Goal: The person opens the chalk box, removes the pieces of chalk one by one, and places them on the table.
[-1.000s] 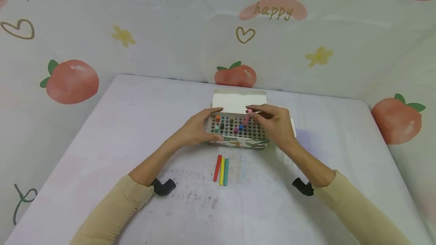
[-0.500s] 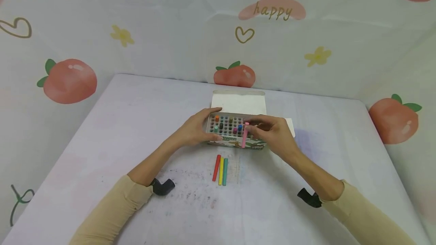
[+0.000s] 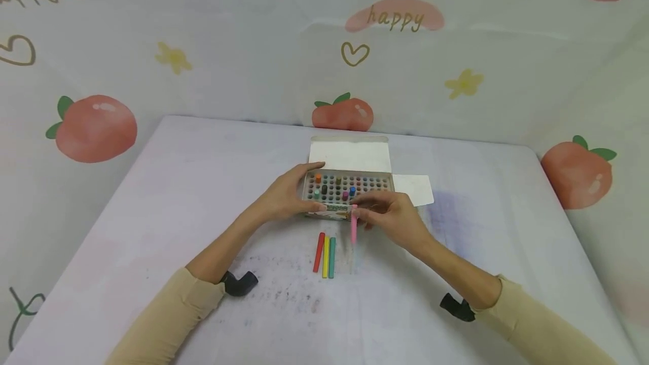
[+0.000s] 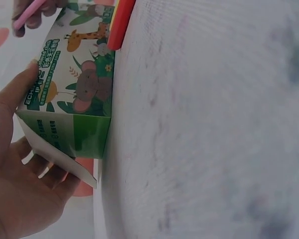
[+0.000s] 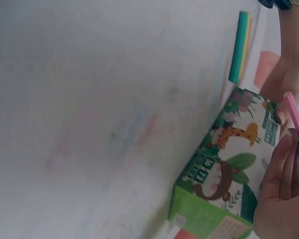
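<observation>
My right hand pinches a pink chalk stick near its top, its lower end hanging in front of the box. My left hand grips the left end of the cardboard chalk box, thumb at the front and index finger along the back. In the left wrist view the other fingers pass behind an end flap. Inside the box is a holed insert where several chalks stand, among them an orange chalk and a blue chalk. The right fingers overlap the box's front right corner.
In front of the box lie a red chalk, a yellow chalk and a teal chalk, side by side. The white lid leans open behind; a side flap sticks out right. Chalk smudges mark the white tabletop.
The right hand has brought the pink chalk from above the holes forward and down, past the box's front edge. The left hand keeps its hold on the box. The head view has shifted slightly.
</observation>
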Demonstrator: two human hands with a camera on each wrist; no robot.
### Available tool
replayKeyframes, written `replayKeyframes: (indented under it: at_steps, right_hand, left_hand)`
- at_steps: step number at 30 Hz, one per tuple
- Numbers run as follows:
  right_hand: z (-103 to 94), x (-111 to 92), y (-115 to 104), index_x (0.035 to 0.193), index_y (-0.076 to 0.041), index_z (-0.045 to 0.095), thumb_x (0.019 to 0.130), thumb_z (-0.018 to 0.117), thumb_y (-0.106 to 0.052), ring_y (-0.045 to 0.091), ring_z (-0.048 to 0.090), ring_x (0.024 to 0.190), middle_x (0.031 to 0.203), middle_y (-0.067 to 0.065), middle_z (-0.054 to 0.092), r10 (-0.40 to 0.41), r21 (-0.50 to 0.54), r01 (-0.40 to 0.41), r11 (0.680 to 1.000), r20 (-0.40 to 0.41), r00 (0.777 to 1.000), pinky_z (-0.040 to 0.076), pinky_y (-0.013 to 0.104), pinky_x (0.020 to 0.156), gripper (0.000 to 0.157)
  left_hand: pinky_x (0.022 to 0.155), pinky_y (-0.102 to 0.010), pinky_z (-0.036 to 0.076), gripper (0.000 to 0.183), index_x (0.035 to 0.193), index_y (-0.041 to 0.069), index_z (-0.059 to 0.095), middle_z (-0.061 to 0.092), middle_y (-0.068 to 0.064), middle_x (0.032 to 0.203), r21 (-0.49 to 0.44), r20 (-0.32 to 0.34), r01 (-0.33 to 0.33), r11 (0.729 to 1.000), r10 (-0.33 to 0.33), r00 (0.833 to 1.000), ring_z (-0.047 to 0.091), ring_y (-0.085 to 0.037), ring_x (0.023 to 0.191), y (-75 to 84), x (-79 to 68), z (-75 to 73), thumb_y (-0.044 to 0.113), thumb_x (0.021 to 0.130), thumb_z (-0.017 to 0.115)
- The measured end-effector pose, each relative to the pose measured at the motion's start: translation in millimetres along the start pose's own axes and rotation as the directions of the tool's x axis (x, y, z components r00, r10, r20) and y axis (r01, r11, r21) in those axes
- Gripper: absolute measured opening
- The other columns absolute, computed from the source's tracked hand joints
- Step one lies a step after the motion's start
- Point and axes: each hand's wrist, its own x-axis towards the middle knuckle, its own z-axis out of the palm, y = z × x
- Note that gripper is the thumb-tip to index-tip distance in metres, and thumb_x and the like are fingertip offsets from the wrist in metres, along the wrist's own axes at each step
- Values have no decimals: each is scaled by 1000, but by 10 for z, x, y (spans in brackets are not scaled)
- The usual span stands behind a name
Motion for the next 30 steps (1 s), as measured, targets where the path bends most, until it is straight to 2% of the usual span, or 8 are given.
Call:
replayKeyframes:
  at_steps: [4,10,21,26,30]
  right_hand:
    - [80,-45,81,108,0,73,89,75,-12,30,69,71,87,7,74,23,29,-24,999,34,999,58,39,65,22]
    - [183,-104,142,111,3,72,89,75,-11,28,71,74,91,9,75,102,49,-107,993,84,991,58,41,62,26]
    - [302,-142,258,106,-2,72,91,73,-13,24,70,66,86,7,74,197,-18,-197,980,106,975,57,35,59,18]
    - [327,-131,286,103,-1,73,91,72,-11,23,71,66,82,7,74,256,3,-258,966,122,959,58,34,61,15]
    - [346,-119,324,102,1,73,91,72,-10,23,72,69,82,9,74,274,28,-280,959,143,951,58,35,63,16]
  left_hand:
    - [104,-53,38,92,155,23,35,44,-10,147,-12,-1,-13,1000,13,1000,47,-27,124,-2,-14,4,33,79,86]
    - [104,-52,38,92,154,24,35,44,-9,147,-8,-3,-8,1000,8,1000,47,-26,124,-10,-15,6,33,78,86]
    - [106,-52,37,92,155,24,35,44,-9,147,5,-5,-4,1000,4,1000,46,-26,126,2,-10,-7,35,78,86]
    - [105,-52,38,92,154,24,35,44,-9,147,6,-6,-4,1000,4,1000,46,-26,126,-1,-7,-7,35,78,86]
    - [105,-52,38,92,154,24,35,45,-8,146,-6,-6,2,1000,-2,1000,46,-26,125,-2,-11,-1,34,78,86]
